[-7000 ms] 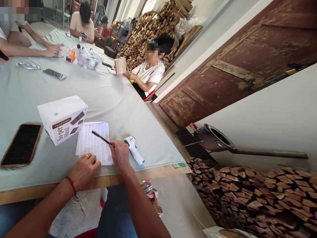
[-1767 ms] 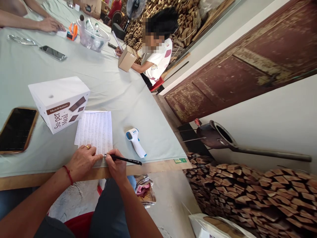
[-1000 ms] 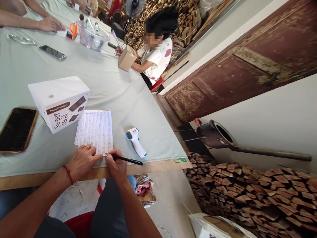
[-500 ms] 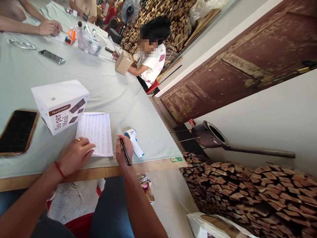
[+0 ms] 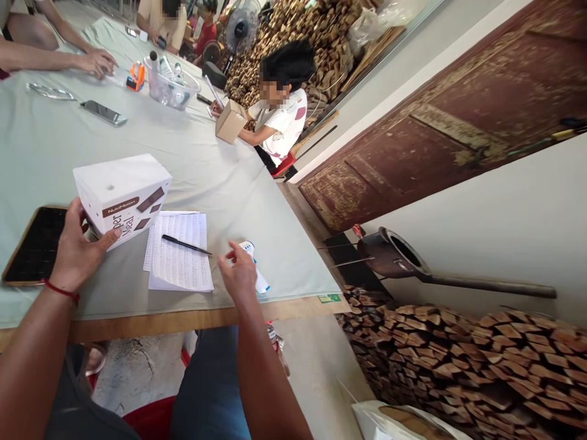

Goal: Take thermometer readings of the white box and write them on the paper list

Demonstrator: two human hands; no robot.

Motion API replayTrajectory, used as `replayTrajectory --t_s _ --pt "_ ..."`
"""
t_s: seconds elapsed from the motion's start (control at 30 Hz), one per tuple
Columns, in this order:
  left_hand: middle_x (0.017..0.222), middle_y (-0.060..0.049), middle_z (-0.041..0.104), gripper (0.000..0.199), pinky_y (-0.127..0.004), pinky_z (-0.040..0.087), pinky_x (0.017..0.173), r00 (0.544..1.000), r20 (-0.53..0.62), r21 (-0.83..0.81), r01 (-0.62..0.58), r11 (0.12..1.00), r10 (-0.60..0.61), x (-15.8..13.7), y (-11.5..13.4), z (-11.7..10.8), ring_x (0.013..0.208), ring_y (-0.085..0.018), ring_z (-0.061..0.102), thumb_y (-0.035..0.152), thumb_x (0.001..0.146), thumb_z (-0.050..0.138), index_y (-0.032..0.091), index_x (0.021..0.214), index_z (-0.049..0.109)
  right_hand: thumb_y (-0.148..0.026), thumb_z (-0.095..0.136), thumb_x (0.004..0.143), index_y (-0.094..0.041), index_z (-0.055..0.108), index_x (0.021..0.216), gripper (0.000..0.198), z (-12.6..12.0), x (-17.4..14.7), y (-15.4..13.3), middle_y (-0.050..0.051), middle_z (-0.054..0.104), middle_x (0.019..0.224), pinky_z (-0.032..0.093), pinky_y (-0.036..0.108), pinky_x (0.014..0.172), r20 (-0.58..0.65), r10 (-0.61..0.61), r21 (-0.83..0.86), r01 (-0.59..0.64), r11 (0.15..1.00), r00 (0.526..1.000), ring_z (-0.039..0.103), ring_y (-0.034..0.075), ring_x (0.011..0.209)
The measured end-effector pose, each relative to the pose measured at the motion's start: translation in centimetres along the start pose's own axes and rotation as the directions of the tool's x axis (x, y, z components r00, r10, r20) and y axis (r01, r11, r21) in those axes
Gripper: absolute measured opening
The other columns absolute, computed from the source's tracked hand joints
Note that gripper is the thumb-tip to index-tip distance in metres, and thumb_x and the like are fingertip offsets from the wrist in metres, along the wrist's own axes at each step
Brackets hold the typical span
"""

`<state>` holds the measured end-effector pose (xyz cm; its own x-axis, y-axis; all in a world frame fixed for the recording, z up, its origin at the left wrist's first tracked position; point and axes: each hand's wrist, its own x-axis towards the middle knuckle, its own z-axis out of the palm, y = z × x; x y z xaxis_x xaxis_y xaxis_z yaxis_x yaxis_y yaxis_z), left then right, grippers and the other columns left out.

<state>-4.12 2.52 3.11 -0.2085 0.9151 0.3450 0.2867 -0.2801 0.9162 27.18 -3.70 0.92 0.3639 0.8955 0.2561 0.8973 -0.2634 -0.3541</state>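
One box [image 5: 123, 189] stands lengthwise across us, its left end clamped in our left hand [image 5: 77, 253]; our right hand [image 5: 239, 273], fingers loosely apart, partly hides a thermometer [image 5: 261, 282].

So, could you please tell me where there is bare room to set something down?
One bare patch of tablecloth lies between the white box, the cardboard box and the right hand; another between the white box and the grey phone. It is crowded nearer: black phone, left hand on the white box, papers under the pen, thermometer by the right hand.
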Motion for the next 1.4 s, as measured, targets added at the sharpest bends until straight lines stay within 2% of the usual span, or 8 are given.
replayTrajectory --t_s 0.1,0.23,0.4,0.57,0.63,0.7,1.0,1.4 --pt "0.116 -0.010 0.062 0.067 -0.054 0.049 0.095 1.000 0.028 0.088 -0.003 0.996 0.000 0.1 -0.2 0.3 0.111 -0.034 0.059 0.043 0.059 0.083 0.023 0.118 0.057 -0.035 0.059 0.084 -0.015 0.057 0.131 0.051 -1.2 -0.3 3.5 0.018 0.058 0.129 0.043 0.042 0.094 -0.048 0.159 -0.150 -0.164 0.975 0.986 0.052 0.033 0.119" --pt "0.121 -0.010 0.061 0.071 -0.053 0.049 0.098 0.997 -0.072 0.042 0.008 0.999 -0.005 -0.3 0.1 0.6 0.113 -0.034 0.059 0.047 0.061 0.083 0.022 0.122 0.056 -0.040 0.055 0.087 -0.013 0.062 0.120 0.043 -2.0 -0.1 6.7 0.020 0.061 0.120 0.043 0.042 0.090 0.149 0.274 -0.221 -0.238 0.946 0.950 0.054 0.035 0.114" --pt "0.118 -0.010 0.065 0.069 -0.047 0.050 0.095 0.986 -0.142 -0.076 0.072 0.995 -0.082 -0.9 1.4 0.4 0.105 -0.030 0.063 0.057 0.070 0.074 0.018 0.125 0.059 -0.041 0.052 0.083 -0.015 0.064 0.104 0.036 -2.2 -1.0 5.4 0.010 0.066 0.088 0.046 0.036 0.076 0.139 0.297 0.243 -0.323 0.915 0.945 0.060 0.027 0.087" --pt "0.119 -0.007 0.069 0.061 -0.037 0.051 0.093 0.986 -0.081 -0.294 0.119 0.948 -0.149 -1.6 1.1 0.7 0.107 -0.026 0.064 0.059 0.080 0.066 0.019 0.126 0.061 -0.052 0.064 0.075 -0.020 0.061 0.093 0.036 -2.8 -5.0 -2.0 0.002 0.064 0.077 0.048 0.032 0.069 0.209 0.111 0.857 -0.236 0.457 0.972 0.059 0.019 0.074" --pt "0.120 -0.007 0.069 0.061 -0.034 0.052 0.090 0.983 -0.048 -0.303 0.155 0.940 -0.178 -1.8 0.8 1.0 0.107 -0.026 0.064 0.061 0.079 0.065 0.020 0.125 0.062 -0.048 0.069 0.071 -0.020 0.061 0.090 0.034 -3.0 -6.2 -5.4 0.001 0.063 0.074 0.048 0.031 0.064 0.374 -0.110 0.902 -0.333 0.276 0.921 0.057 0.017 0.066" --pt "0.119 -0.007 0.069 0.061 -0.033 0.051 0.088 0.984 0.000 -0.260 0.174 0.950 -0.180 -2.0 0.6 1.0 0.106 -0.025 0.064 0.062 0.080 0.064 0.019 0.124 0.062 -0.042 0.072 0.069 -0.022 0.061 0.092 0.033 -3.1 -6.7 -8.2 -0.002 0.060 0.070 0.045 0.028 0.057 0.439 -0.198 0.893 -0.400 0.207 0.876 0.052 0.014 0.059" --pt "0.107 -0.009 0.070 0.063 -0.035 0.052 0.079 0.982 0.092 -0.059 0.170 0.984 -0.164 -1.9 2.2 0.3 0.094 -0.026 0.064 0.071 0.084 0.049 0.018 0.115 0.060 -0.056 0.060 0.081 -0.021 0.054 0.071 0.037 -1.7 -3.5 -14.4 -0.003 0.052 0.059 0.039 0.026 0.052 0.378 -0.182 0.921 -0.348 0.178 0.908 0.044 0.012 0.052" --pt "0.100 -0.009 0.070 0.063 -0.035 0.051 0.078 0.985 0.128 0.012 0.113 0.993 -0.114 -1.5 1.6 0.1 0.090 -0.026 0.065 0.070 0.081 0.053 0.016 0.114 0.061 -0.059 0.058 0.085 -0.021 0.051 0.069 0.041 -1.8 -3.3 -15.0 -0.005 0.049 0.054 0.032 0.025 0.051 0.338 -0.271 0.922 -0.259 0.288 0.901 0.039 0.010 0.050"
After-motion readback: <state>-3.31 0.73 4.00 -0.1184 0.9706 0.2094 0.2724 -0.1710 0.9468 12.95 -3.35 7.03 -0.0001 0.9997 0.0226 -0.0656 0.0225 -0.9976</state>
